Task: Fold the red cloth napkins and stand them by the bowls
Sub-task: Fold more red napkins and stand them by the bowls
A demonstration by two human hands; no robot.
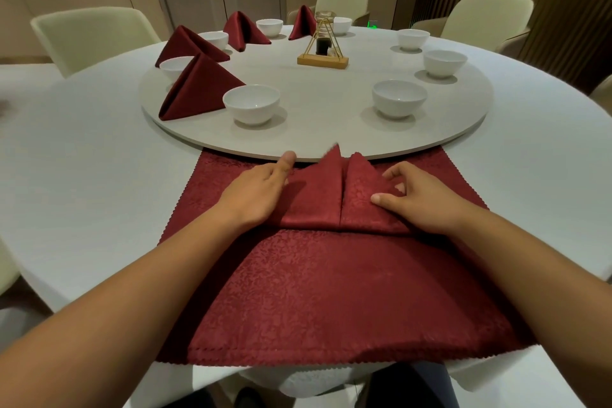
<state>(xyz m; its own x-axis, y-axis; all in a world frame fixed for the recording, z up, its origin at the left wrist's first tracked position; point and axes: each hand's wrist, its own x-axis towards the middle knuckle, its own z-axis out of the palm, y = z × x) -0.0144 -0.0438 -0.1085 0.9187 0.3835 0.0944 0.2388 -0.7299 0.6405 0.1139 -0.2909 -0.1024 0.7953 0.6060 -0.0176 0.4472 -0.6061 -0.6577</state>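
Note:
A half-folded red napkin [326, 199] lies on a stack of flat red napkins [347, 291] at the table's near edge, its two flaps meeting in a centre seam. My left hand [261, 189] rests flat on the left flap, thumb stretched toward the turntable rim. My right hand [417, 195] presses the right flap, fingers curled and pinching the cloth. Several folded red napkins stand by white bowls at the far left, the closest folded napkin [195, 89] beside a bowl [251, 103]. Another bowl [399, 98] at the right has no napkin beside it.
A grey round turntable [331, 139] carries several white bowls and a wooden condiment stand [323, 53] with a dark bottle. The white-clothed table [82, 175] is ringed by cream chairs [89, 33]. The flat napkins overhang the near edge.

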